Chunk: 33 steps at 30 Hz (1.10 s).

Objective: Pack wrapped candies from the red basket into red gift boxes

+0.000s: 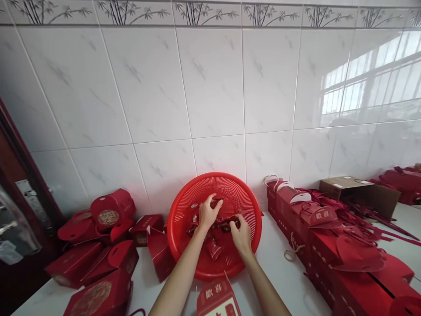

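A red plastic colander basket leans against the tiled wall, with several small red wrapped candies inside. Over the basket's middle, my left hand curls its fingers and thumb around a dark red wrapped candy. Farther right, my right hand pinches another dark red wrapped piece, partly hidden by its fingers. Below the basket, between my forearms, stands a red gift box with pale lettering; its lower part is cut off by the frame edge.
Several red gift boxes with gold emblems are heaped at left. A long row of red boxes with cord handles runs along the right. Behind it, an open cardboard box lies near red ribbons. All rest on a white table.
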Motion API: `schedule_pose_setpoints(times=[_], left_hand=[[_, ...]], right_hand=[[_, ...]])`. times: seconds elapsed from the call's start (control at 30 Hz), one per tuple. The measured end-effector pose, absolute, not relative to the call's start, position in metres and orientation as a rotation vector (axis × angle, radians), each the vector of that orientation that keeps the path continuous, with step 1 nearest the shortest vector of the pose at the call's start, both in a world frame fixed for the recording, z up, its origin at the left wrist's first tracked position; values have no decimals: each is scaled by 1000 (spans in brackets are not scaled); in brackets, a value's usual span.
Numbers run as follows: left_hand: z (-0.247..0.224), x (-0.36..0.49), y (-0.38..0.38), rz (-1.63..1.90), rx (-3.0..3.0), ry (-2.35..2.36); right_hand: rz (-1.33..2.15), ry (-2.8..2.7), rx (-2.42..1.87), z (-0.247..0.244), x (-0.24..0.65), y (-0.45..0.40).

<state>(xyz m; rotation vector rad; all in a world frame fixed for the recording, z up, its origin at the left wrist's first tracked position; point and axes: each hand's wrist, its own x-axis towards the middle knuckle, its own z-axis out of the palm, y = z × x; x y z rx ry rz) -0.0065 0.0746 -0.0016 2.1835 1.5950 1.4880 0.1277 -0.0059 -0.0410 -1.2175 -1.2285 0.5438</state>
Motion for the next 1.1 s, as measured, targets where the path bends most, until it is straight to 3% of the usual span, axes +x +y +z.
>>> schedule_pose_setpoints(times=[0.37,0.53,0.7,0.97,1.1], left_hand=[[8,-43,15,1305,2403,1216],[26,-68,-12,1157,2436,1392],[13,-60,-43,863,2379,1474],[13,-40,-88,696,2301,1206],[31,-45,-116,416,2282,1089]], right_hand=[[689,-915,-997,-24,123,-11],[792,-852,-901,5,126,-21],[972,-784,-759,45,137,-49],[910,-914,-670,94,169,-106],[832,-982,-637,105,184,-129]])
